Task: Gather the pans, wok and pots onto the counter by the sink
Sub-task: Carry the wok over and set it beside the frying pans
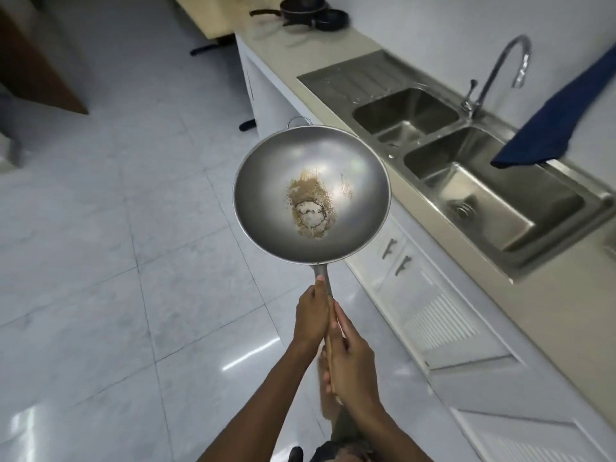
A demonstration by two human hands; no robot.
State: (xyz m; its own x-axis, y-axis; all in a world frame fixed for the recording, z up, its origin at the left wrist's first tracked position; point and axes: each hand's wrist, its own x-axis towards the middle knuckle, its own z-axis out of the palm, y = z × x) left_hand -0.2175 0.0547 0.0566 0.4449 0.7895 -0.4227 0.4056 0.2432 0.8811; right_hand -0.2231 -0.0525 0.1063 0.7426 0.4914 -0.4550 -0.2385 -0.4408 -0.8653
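A large grey steel wok (311,181) with a brown stain in its bowl hangs in the air over the floor, just left of the counter edge. Both hands grip its long wooden handle: my left hand (313,313) higher up near the metal neck, my right hand (350,358) lower down. On the beige counter (333,45) far beyond the sink stand a dark pot (301,8) with a long handle and a small black pan (331,20) beside it.
A double stainless sink (483,168) with drainboard and a curved tap (500,68) sits in the counter at right. A blue cloth (566,118) hangs over it. White cabinet doors line the counter front. Glossy tiled floor spreads to the left.
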